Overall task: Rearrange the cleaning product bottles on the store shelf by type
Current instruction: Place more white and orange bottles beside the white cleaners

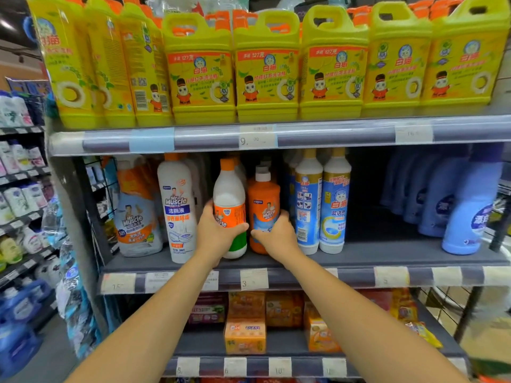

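On the middle shelf, my left hand grips a white bottle with an orange cap and an orange-and-green label, standing upright. Right beside it, my right hand wraps the lower part of an orange bottle with a white cap. To the left stand a tall white Mr Muscle bottle and an orange-and-blue spray bottle. To the right stand two white bottles with blue labels.
Yellow detergent jugs fill the top shelf. Blue bottles stand at the right of the middle shelf, with a dark gap before them. Orange soap boxes lie on the lower shelf. Another shelf unit with bottles is at left.
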The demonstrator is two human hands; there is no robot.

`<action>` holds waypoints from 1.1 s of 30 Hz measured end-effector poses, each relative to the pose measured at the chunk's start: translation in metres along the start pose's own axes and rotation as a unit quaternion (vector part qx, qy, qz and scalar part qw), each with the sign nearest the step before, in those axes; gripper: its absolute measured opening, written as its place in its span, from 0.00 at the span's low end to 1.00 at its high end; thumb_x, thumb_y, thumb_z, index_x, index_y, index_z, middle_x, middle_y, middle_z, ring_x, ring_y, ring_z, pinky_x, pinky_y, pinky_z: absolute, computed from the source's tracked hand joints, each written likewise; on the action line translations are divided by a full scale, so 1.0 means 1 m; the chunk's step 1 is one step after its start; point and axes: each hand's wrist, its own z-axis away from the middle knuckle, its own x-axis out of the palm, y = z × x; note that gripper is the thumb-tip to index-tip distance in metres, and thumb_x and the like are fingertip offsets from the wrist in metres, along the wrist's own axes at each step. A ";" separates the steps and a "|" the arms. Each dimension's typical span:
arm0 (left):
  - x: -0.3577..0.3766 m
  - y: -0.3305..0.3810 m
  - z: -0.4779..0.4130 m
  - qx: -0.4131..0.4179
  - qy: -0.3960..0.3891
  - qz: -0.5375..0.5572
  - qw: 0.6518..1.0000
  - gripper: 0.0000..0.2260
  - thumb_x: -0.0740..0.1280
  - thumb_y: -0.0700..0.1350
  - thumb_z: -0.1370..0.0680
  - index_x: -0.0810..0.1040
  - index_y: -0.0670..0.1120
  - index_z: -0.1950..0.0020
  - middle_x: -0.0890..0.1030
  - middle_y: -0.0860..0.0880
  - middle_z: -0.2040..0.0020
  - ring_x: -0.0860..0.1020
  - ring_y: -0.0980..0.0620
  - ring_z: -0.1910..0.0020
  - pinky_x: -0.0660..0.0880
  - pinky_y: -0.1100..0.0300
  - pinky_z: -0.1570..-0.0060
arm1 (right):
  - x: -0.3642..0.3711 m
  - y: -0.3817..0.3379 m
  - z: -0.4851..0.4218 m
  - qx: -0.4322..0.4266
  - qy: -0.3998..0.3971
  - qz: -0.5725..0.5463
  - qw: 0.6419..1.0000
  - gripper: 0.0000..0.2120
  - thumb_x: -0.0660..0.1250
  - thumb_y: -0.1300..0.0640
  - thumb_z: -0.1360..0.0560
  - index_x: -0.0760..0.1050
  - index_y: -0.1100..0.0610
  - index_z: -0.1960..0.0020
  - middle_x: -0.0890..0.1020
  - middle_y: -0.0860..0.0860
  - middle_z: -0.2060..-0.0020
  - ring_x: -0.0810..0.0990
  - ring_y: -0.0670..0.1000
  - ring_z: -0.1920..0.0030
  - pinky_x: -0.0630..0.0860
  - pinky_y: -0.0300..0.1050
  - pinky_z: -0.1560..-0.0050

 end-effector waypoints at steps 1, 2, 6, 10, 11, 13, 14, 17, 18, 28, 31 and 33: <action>0.002 -0.003 -0.001 0.001 0.000 -0.006 1.000 0.38 0.82 0.43 0.38 0.69 0.47 0.32 0.79 0.48 0.42 0.78 0.49 0.46 0.78 0.51 0.46 | -0.003 0.002 0.001 0.007 -0.010 0.018 1.000 0.37 0.78 0.55 0.35 0.62 0.60 0.33 0.75 0.58 0.39 0.75 0.58 0.39 0.74 0.53 0.40; 0.004 -0.006 -0.002 -0.002 0.001 -0.009 1.000 0.39 0.82 0.44 0.38 0.68 0.48 0.32 0.79 0.48 0.42 0.78 0.49 0.46 0.77 0.51 0.46 | -0.005 0.005 0.002 0.012 -0.018 0.033 0.999 0.37 0.77 0.55 0.34 0.62 0.60 0.33 0.75 0.59 0.38 0.75 0.58 0.39 0.74 0.54 0.40; 0.008 -0.013 -0.005 -0.018 -0.003 -0.006 1.000 0.39 0.82 0.46 0.38 0.67 0.48 0.31 0.78 0.48 0.41 0.78 0.47 0.44 0.77 0.49 0.45 | -0.010 0.012 0.006 0.017 -0.039 0.075 0.996 0.35 0.77 0.53 0.34 0.62 0.60 0.35 0.77 0.58 0.39 0.77 0.57 0.40 0.76 0.50 0.43; 0.004 -0.014 -0.008 -0.014 -0.036 -0.027 0.999 0.43 0.83 0.45 0.40 0.66 0.48 0.30 0.78 0.48 0.41 0.78 0.48 0.44 0.77 0.50 0.43 | -0.010 0.013 0.008 0.022 -0.041 0.094 0.994 0.36 0.77 0.50 0.35 0.62 0.59 0.35 0.77 0.57 0.39 0.77 0.56 0.40 0.76 0.50 0.44; 0.003 -0.015 -0.007 -0.019 -0.045 -0.041 0.998 0.44 0.83 0.43 0.41 0.65 0.48 0.30 0.78 0.48 0.42 0.78 0.49 0.44 0.76 0.50 0.44 | -0.010 0.012 0.008 0.024 -0.039 0.098 0.994 0.36 0.77 0.50 0.35 0.62 0.59 0.35 0.77 0.57 0.39 0.77 0.56 0.40 0.76 0.52 0.43; 0.003 -0.020 -0.002 -0.044 -0.058 -0.078 0.994 0.41 0.83 0.42 0.42 0.67 0.48 0.34 0.78 0.49 0.45 0.78 0.47 0.45 0.76 0.53 0.46 | -0.008 0.012 0.010 0.026 -0.034 0.109 0.993 0.35 0.76 0.49 0.35 0.62 0.58 0.36 0.77 0.57 0.40 0.78 0.57 0.42 0.77 0.54 0.44; 0.004 -0.023 0.001 -0.058 -0.061 -0.092 0.992 0.39 0.82 0.43 0.42 0.68 0.48 0.36 0.79 0.49 0.46 0.79 0.47 0.45 0.76 0.54 0.47 | -0.006 0.012 0.011 0.027 -0.029 0.118 0.992 0.34 0.76 0.48 0.34 0.62 0.57 0.37 0.77 0.57 0.41 0.78 0.57 0.42 0.77 0.55 0.44; 0.006 -0.027 0.008 -0.067 -0.051 -0.123 0.989 0.35 0.82 0.46 0.42 0.70 0.47 0.39 0.80 0.47 0.45 0.79 0.48 0.48 0.75 0.56 0.50 | -0.002 0.012 0.014 0.036 -0.010 0.156 0.987 0.34 0.74 0.46 0.33 0.61 0.57 0.37 0.76 0.57 0.42 0.77 0.59 0.43 0.77 0.57 0.46; 0.006 -0.027 0.009 -0.064 -0.046 -0.131 0.988 0.35 0.83 0.46 0.42 0.70 0.47 0.40 0.80 0.47 0.44 0.78 0.49 0.49 0.75 0.56 0.50 | 0.000 0.011 0.015 0.041 -0.001 0.165 0.986 0.34 0.74 0.45 0.33 0.61 0.56 0.37 0.75 0.57 0.42 0.77 0.60 0.43 0.77 0.57 0.47; 0.007 -0.018 0.011 -0.063 -0.068 -0.181 0.979 0.37 0.82 0.49 0.39 0.70 0.45 0.35 0.81 0.45 0.40 0.79 0.44 0.42 0.76 0.53 0.45 | -0.005 0.005 0.020 0.073 0.004 0.184 0.980 0.36 0.75 0.42 0.34 0.62 0.58 0.36 0.75 0.57 0.42 0.77 0.60 0.42 0.75 0.54 0.48; 0.007 -0.011 0.016 -0.087 -0.094 -0.213 0.969 0.31 0.79 0.50 0.35 0.72 0.42 0.37 0.80 0.42 0.41 0.79 0.42 0.43 0.76 0.51 0.46 | -0.016 0.004 0.027 0.049 -0.048 0.144 0.987 0.31 0.74 0.48 0.31 0.64 0.60 0.37 0.75 0.58 0.41 0.76 0.59 0.41 0.76 0.56 0.44; 0.009 -0.007 0.022 -0.097 -0.072 -0.210 0.970 0.29 0.78 0.48 0.33 0.71 0.39 0.38 0.79 0.40 0.40 0.78 0.40 0.43 0.75 0.53 0.50 | -0.027 0.005 0.033 0.022 -0.069 0.145 0.987 0.26 0.73 0.52 0.29 0.65 0.60 0.38 0.76 0.58 0.41 0.76 0.58 0.42 0.76 0.53 0.44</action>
